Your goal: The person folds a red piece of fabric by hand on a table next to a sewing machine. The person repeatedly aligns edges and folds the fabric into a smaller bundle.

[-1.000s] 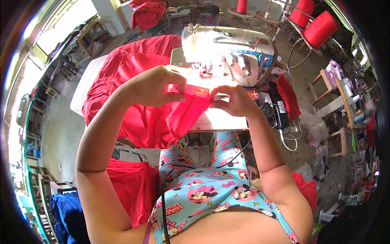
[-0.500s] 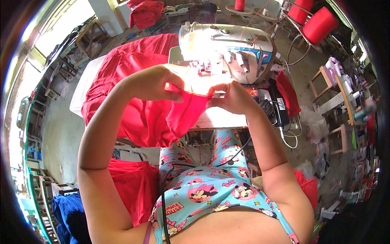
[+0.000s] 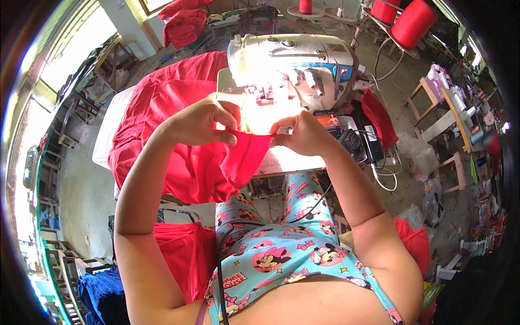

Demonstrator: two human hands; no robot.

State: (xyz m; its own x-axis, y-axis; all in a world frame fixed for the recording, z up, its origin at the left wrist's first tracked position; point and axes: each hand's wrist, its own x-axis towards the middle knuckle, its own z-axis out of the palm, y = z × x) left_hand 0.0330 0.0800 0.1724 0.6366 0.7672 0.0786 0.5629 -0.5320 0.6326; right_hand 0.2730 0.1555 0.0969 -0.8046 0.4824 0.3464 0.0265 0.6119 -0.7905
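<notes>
Down here, my blue patterned trousers (image 3: 306, 195). Just past them, red fabric (image 3: 246, 157) spills over the front edge of the counter (image 3: 292, 163). And my left hand (image 3: 208, 123) has its edge pinched, my right hand (image 3: 302, 132) pinching too: that stretch runs sideways between them! The bulk lies leftward, nearer my left hand. Beyond both hands, the sewing machine (image 3: 303, 51), glare across its left end; farther right, red thread cones (image 3: 414, 24).
</notes>
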